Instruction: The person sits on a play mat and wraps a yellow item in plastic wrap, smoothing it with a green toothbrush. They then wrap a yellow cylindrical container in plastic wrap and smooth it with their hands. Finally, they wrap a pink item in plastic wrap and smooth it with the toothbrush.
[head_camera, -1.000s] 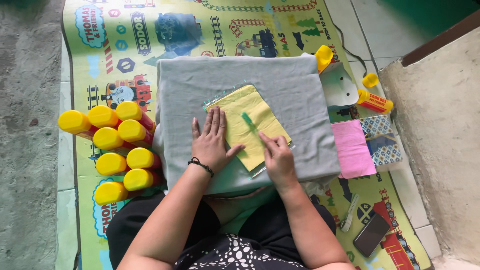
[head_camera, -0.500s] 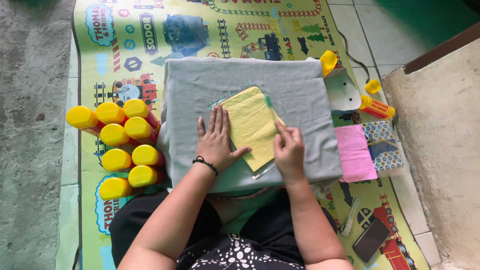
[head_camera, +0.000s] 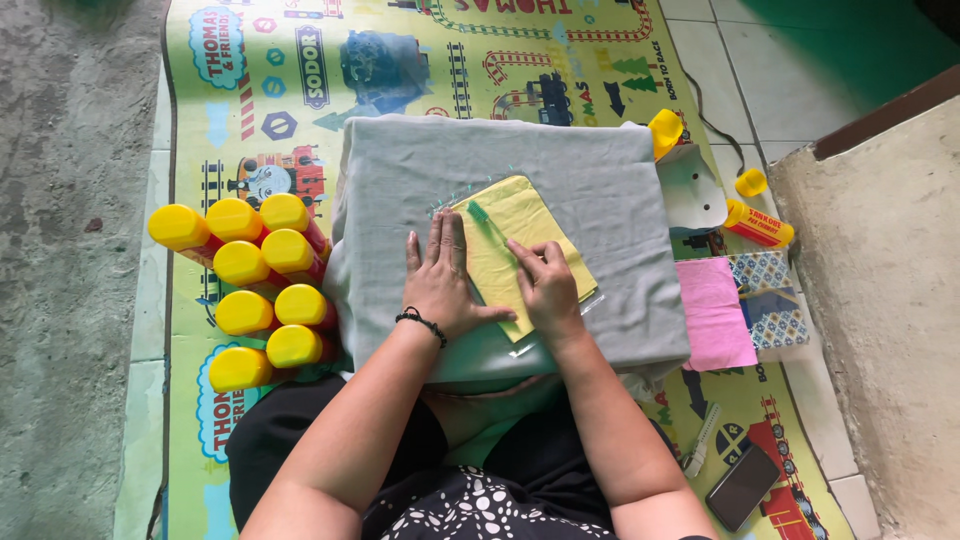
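1. Two hands are shown over a grey cloth-covered pad (head_camera: 400, 180). To its left, yellow-capped bottles (head_camera: 255, 290) are clustered on the play mat (head_camera: 200, 120).
2. The left hand (head_camera: 445, 285) is laid flat, fingers spread, grasping nothing, pressing the left edge of the yellow sheet (head_camera: 525, 225).
3. The sheet's long axis is seen running from upper left to lower right, between both hands.
4. The right hand (head_camera: 548, 290) is curled around a green pen-like tool (head_camera: 487, 222), whose tip is pointed up-left on the sheet.
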